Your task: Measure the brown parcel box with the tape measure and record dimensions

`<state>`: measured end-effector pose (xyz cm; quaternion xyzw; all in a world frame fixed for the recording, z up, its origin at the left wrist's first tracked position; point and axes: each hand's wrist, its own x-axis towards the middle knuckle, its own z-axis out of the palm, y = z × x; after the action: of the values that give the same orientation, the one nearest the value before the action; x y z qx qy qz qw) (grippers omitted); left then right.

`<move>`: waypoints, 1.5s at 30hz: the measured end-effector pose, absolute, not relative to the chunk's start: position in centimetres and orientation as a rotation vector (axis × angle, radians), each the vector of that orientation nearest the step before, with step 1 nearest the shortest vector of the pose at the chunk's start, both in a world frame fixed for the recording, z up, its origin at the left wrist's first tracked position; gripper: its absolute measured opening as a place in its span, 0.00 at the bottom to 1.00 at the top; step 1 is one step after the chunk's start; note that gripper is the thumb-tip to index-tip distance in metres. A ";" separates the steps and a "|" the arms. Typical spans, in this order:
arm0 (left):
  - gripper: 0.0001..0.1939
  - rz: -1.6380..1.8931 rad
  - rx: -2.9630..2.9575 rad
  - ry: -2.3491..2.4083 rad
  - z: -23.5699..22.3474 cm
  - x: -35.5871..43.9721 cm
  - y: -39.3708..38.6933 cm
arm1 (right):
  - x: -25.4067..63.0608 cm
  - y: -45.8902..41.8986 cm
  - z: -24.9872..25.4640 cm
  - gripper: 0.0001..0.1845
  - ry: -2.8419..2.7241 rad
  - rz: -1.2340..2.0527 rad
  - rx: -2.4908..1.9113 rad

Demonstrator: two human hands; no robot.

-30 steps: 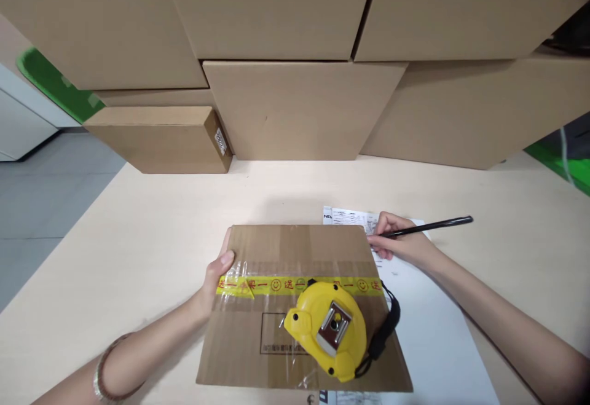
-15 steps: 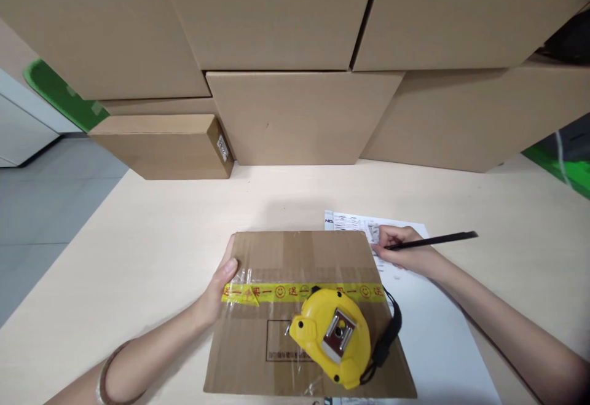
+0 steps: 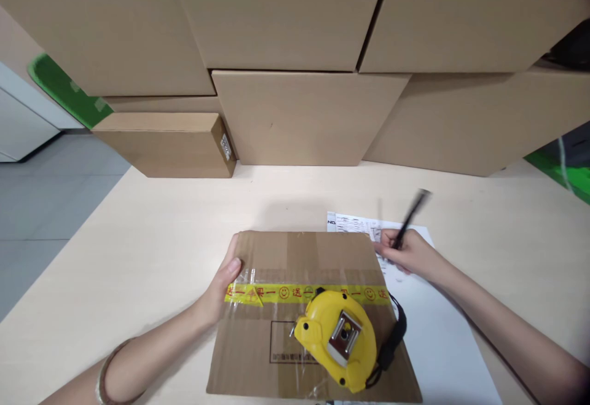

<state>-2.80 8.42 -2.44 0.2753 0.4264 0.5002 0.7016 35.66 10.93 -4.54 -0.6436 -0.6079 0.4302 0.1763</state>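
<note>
A taped cardboard box point(image 3: 262, 251) stands close in front of me, with a yellow tape measure point(image 3: 338, 337) and its black strap lying on top. My left hand point(image 3: 225, 279) grips the box's left side, thumb on the upper face and the other fingers hidden behind it. Beyond the right edge of the box, my right hand point(image 3: 408, 248) is closed around a dark pen point(image 3: 412, 214), which points up and is blurred at its upper end. That hand rests on a white printed sheet point(image 3: 437, 331), partly covered by the box.
Large cardboard boxes point(image 3: 304, 122) are stacked like a wall along the back of the pale table point(image 3: 152, 257). A smaller flat carton point(image 3: 170, 147) with a label stands at the back left. Grey floor point(image 3: 37, 208) shows beyond the table's left edge.
The pen in my right hand has swung from lying almost level to pointing steeply up. My left hand stays on the box. The whole view has shifted slightly.
</note>
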 end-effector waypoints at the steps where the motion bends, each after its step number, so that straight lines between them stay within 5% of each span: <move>1: 0.27 1.118 0.652 0.930 -2.7 -2.8 8.4 | 35.5 10.9 -4.4 0.27 -1.741 1.200 -1.871; 10: 0.32 1.169 1.114 0.928 -4.9 -3.3 8.1 | 33.2 10.0 0.3 0.25 -1.920 0.579 -2.204; 16: 0.18 1.230 1.511 0.895 -3.4 -3.8 8.3 | 29.6 5.0 4.9 0.29 -2.267 0.099 -1.438; 20: 0.18 1.171 1.547 0.869 -3.1 -3.9 8.4 | 26.2 2.9 5.1 0.32 -2.436 0.182 -1.244; 31: 0.32 1.233 1.191 0.837 -2.7 -3.1 8.1 | 20.8 5.8 8.2 0.26 -2.104 1.267 -0.924; 38: 0.29 1.246 0.895 0.805 -2.7 -2.9 8.2 | 15.5 9.6 9.4 0.24 -2.569 0.837 -0.907; 45: 0.24 1.199 1.393 0.771 -4.6 -4.6 9.1 | 17.8 8.6 8.8 0.27 -2.552 0.652 -0.962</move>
<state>-4.58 9.10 -4.61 0.5868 0.3249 0.5052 0.5431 17.81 8.59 8.76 -0.3382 -0.8972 0.2293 0.1677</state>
